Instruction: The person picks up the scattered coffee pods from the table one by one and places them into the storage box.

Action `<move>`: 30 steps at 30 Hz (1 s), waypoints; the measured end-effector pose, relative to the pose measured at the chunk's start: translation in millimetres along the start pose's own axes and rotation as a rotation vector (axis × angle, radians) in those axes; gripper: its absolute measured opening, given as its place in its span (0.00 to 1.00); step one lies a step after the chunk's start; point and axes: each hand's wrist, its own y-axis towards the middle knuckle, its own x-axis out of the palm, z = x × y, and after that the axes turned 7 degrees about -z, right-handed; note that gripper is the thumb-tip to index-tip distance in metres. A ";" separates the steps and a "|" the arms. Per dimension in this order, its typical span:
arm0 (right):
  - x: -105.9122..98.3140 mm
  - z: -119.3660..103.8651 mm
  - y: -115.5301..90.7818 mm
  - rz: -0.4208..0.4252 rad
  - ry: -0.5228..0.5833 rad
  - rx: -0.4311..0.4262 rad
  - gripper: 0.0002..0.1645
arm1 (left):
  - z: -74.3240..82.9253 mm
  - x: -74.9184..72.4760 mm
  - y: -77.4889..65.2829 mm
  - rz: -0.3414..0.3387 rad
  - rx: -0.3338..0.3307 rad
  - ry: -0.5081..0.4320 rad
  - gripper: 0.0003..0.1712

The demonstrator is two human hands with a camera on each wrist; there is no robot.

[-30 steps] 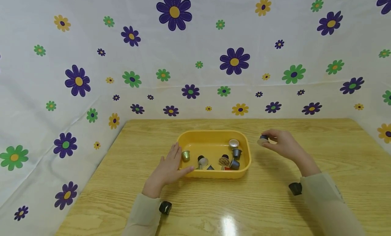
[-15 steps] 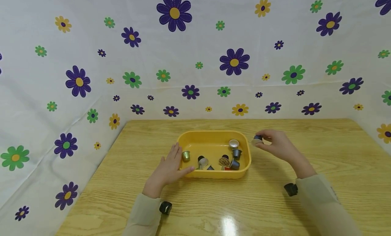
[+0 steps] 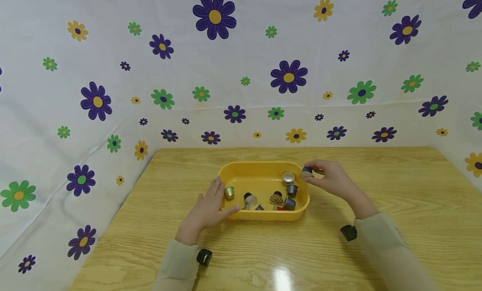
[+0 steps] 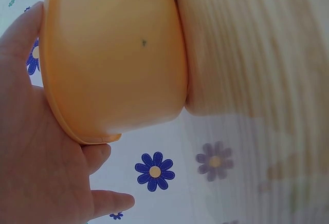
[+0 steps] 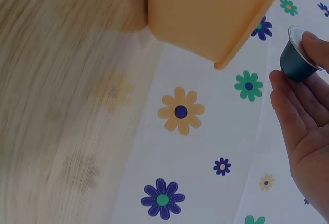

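My right hand (image 3: pixel 331 178) pinches a dark blue coffee capsule (image 5: pixel 297 62) at the right rim of the yellow tub (image 3: pixel 263 215). In the right wrist view the thumb lies on the capsule's lidded side and the fingers on its cup. My left hand (image 3: pixel 205 209) rests on the tub's left front corner with fairly straight fingers, the thumb along the front rim. Inside the tub lie several coffee capsules: a green-gold one (image 3: pixel 229 193) at the left, a silver-lidded one (image 3: pixel 288 177) at the back right, dark ones (image 3: pixel 291 189) on the right. The front wall partly hides some.
The tub stands on a wood-grain table (image 3: pixel 241 249). Behind it hangs a white cloth (image 3: pixel 241 44) printed with flowers, which also covers the left side. A black band (image 3: pixel 204 256) is on the left wrist, another (image 3: pixel 349 232) on the right.
My right hand has moved left with the blue capsule, from beside the tub to its right rim. The left hand and the tub have stayed in place.
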 end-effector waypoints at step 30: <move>47.2 -34.4 42.2 -0.117 -0.075 -0.105 0.19 | 0.8 -1.5 -2.6 -0.010 -0.008 -0.030 0.55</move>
